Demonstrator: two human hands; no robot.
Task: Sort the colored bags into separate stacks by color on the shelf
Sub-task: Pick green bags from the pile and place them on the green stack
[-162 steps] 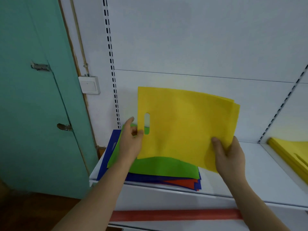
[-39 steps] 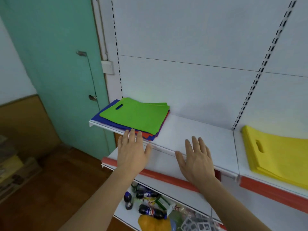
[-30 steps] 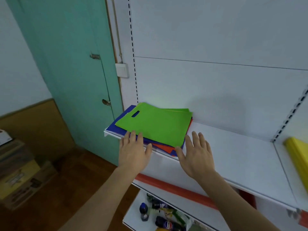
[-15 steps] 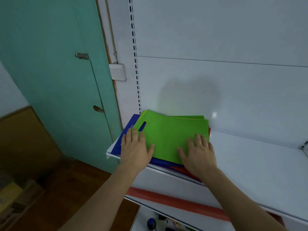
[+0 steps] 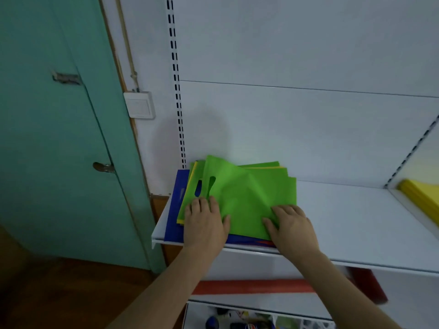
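A mixed pile of flat bags lies at the left end of the white shelf (image 5: pixel 344 224). Its top green bag (image 5: pixel 247 193) is buckled upward in the middle, its handle end raised. Under it show another green bag (image 5: pixel 187 205), a yellow edge (image 5: pixel 193 179), a blue bag (image 5: pixel 174 210) and a red corner (image 5: pixel 266 243). My left hand (image 5: pixel 204 224) rests flat on the pile's near left side, thumb against the top bag's edge. My right hand (image 5: pixel 292 224) has curled fingers pinching the top green bag's near right corner. A yellow stack (image 5: pixel 420 198) lies in the bay to the right.
A teal door (image 5: pixel 59 138) and a wall switch (image 5: pixel 139 105) stand left of the shelving. White back panels rise behind the pile. Below runs a red shelf strip (image 5: pixel 249 286), with bottles and packets on the lower shelf (image 5: pixel 237 321). Bare shelf stretches between the pile and the yellow stack.
The yellow bag I held earlier now lies on the right stack. Both hands came back to the pile, and the top green bag has buckled up between them.
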